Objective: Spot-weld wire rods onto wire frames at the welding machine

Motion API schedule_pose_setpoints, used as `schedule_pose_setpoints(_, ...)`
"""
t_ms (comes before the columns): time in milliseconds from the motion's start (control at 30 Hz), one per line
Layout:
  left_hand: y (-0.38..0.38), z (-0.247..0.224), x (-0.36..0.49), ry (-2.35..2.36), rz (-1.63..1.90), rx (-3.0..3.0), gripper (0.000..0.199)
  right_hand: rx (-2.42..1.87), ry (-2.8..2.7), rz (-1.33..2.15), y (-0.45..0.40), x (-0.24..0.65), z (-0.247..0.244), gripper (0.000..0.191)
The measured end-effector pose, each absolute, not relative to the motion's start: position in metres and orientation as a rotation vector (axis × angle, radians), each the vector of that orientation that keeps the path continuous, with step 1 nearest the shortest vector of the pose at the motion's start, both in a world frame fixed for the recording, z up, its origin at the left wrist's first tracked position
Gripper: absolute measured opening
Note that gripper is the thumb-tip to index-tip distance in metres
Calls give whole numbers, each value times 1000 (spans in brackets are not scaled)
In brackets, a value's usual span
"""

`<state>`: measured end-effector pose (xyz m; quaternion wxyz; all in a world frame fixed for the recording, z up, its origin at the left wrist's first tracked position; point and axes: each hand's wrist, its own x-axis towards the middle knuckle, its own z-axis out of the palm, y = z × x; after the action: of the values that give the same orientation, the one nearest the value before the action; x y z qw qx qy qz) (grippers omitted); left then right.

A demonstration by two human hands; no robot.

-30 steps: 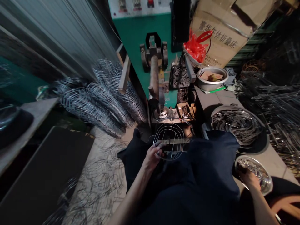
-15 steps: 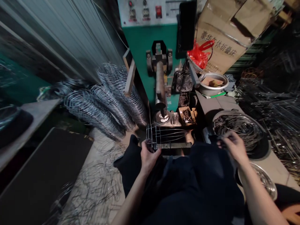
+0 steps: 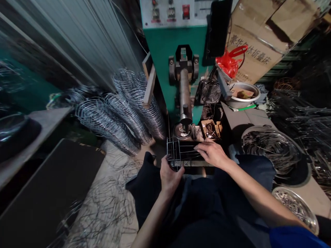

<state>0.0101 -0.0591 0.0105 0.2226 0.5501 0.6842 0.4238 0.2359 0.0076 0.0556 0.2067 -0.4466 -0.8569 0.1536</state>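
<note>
A small wire rack [image 3: 177, 148] of thin metal rods lies sideways in front of the machine, above my lap. My left hand [image 3: 169, 175] is closed around its left end, thumb on the near side. My right hand [image 3: 212, 153] reaches in from the right, its fingers pinched together at the long wires of the rack's right part. Which wire sits between those fingertips is partly hidden. Just beyond the rack stands the machine's lower round electrode seat [image 3: 183, 132], with the thick metal arm [image 3: 185, 93] over it.
The green machine [image 3: 160, 69] rises ahead. Stacked wire rings [image 3: 108, 127] stand left. Loose bent wires [image 3: 108, 203] cover the board at lower left. On the right are a basin of wire pieces [image 3: 271, 148], a bowl of small metal parts [image 3: 294, 206] and a white bowl [image 3: 243, 100].
My right hand has moved left from beside the wire basin to the rack's right part. My left hand keeps hold of the rack. The view has shifted slightly left.
</note>
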Motion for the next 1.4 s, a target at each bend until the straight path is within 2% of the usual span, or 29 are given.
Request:
schedule_pose_setpoints(233, -50, 12, 15, 1907, 1224, 1433, 61, -1364, -2532, 95, 9, 226, 46, 42)
schedule_pose_setpoints(400, -48, 16, 11, 1901, 1243, 1357, 63, -1278, -2508, 56, 17, 220, 51, 32)
schedule_pose_setpoints(533, -47, 20, 8, 1907, 1257, 1340, 64, -1294, -2569, -19, 22, 214, 58, 33)
schedule_pose_setpoints(700, -44, 19, 6, 1905, 1281, 1311, 62, -1201, -2483, 115, 26, 213, 64, 19)
schedule_pose_setpoints(900, -37, 19, 4, 1890, 1342, 1267, 63, -1111, -2327, 251, 34, 214, 62, 19)
schedule_pose_setpoints(1400, -23, 20, 2, 1868, 1369, 1193, 65, -1109, -2389, 214, 51, 210, 65, 22)
